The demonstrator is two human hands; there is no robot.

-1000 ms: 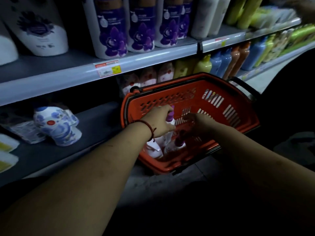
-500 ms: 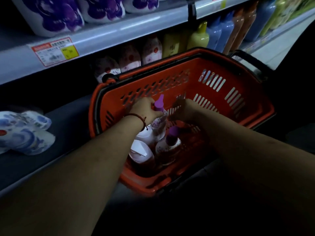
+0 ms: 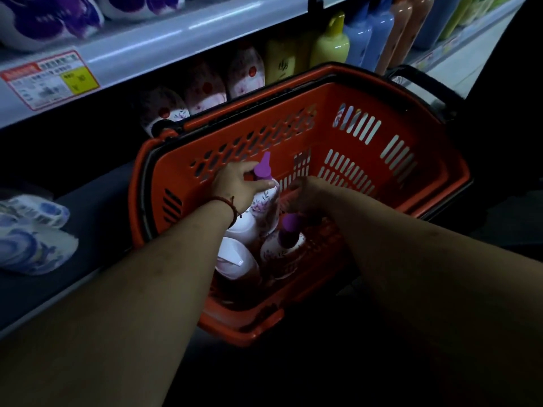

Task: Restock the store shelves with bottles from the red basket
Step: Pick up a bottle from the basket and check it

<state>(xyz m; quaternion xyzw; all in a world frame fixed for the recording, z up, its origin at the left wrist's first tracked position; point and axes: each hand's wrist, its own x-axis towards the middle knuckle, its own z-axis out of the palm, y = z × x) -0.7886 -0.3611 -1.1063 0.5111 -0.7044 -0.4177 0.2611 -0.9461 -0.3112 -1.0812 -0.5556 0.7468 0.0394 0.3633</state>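
The red basket leans against the lower shelf. Both my hands are inside it. My left hand grips the neck of a white flowered bottle with a purple cap, which stands upright. My right hand reaches down just right of that bottle, fingers curled in shadow above a second purple-capped bottle; whether it holds anything is unclear. More white bottles lie at the basket's near left corner.
Blue-and-white refill pouches lie on the lower shelf at left. Pink-white pouches, yellow, blue and orange bottles stand behind the basket. The upper shelf edge carries a price tag, with purple-flowered pouches above.
The view has tilted down and closer to the basket. My left hand keeps its grip on the purple-capped bottle and has lifted it slightly; my right hand stays low beside it.
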